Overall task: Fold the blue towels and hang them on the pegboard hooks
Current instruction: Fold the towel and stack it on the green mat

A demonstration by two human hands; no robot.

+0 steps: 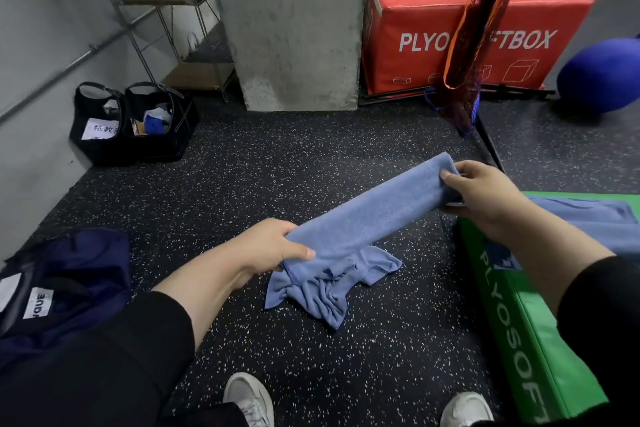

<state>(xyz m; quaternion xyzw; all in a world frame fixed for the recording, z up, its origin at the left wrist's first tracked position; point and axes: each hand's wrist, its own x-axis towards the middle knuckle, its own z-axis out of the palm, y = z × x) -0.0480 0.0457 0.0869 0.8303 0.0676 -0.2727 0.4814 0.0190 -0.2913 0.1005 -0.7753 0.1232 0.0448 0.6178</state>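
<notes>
Folding in progress: a blue towel is stretched between two hands above the speckled floor, its lower part bunched on the floor. The left hand, at 7 o'clock of the towel, pinches one end; the right hand, at 2 o'clock, grips the other. Next, probably, bringing the ends together. A second blue towel lies on the green plyo box.
</notes>
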